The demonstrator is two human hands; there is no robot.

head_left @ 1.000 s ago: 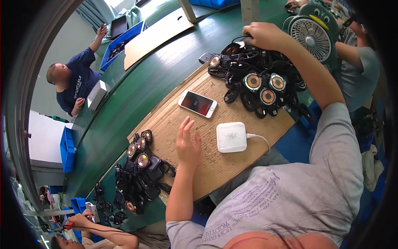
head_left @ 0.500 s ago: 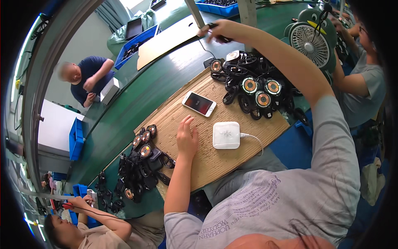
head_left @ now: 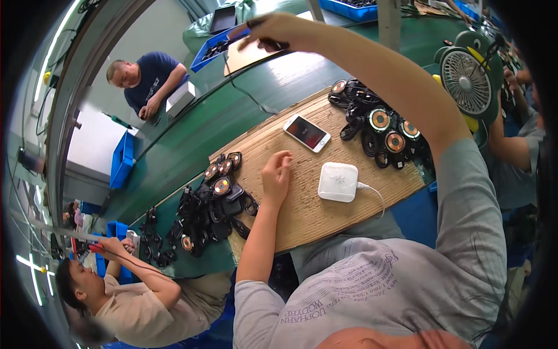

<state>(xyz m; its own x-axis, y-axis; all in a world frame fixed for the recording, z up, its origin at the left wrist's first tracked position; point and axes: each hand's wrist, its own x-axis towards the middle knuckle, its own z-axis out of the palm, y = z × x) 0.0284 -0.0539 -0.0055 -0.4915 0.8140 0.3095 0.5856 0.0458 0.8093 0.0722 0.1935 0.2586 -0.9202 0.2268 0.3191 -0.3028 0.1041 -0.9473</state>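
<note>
Step in hand, as judged: holding up a black corded device (head_left: pixel 274 45) above the tabletop (head_left: pixel 197 132); the next move called for keeping its cord (head_left: pixel 250 96) off the smartphone (head_left: pixel 307 133). Right hand (head_left: pixel 272 30): arm outstretched, grip closed around device, blurred. Left hand (head_left: pixel 276 177): empty, fingers loosely curled over cardboard (head_left: pixel 296 216).

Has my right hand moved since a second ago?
Yes, left: your right hand was near the wide upright post, and is now well left of it.
</note>
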